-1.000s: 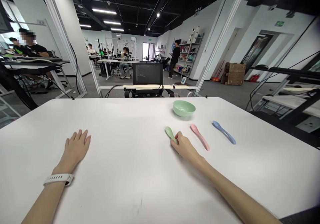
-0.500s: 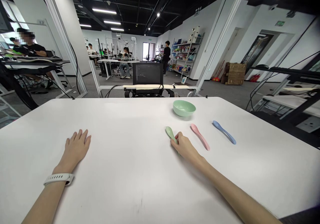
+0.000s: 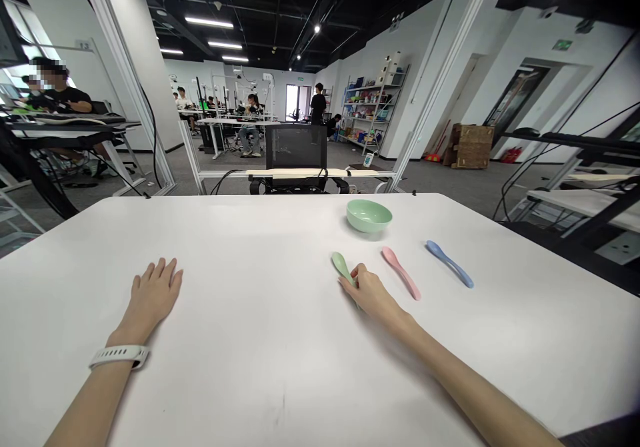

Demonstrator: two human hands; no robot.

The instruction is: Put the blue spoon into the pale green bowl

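My left hand (image 3: 156, 292) lies palm down on the left of the white table (image 3: 240, 340), fingers spread, holding nothing. Right of the middle, my right hand (image 3: 367, 290) has its thumb and fingers around the handle of a green spoon (image 3: 340, 262). The spoon's bowl end points away from me and its handle is partly hidden by the hand. Just right of that hand lies a pink spoon (image 3: 401, 274), and farther right a blue spoon (image 3: 450, 264). Behind the spoons stands a light green bowl (image 3: 369, 216), upright near the table's far edge.
Beyond the far edge is a black mesh chair (image 3: 296, 147) and a metal frame bar (image 3: 230, 174). Frame posts (image 3: 440, 67) rise on both sides. Several people sit or stand farther back, near desks and a stocked shelf (image 3: 377, 104).
My right thumb has shifted very slightly to the left; the left hand, spoons and bowl stay put. In the background, the standing person has moved left and a crouching person now shows by the shelf.
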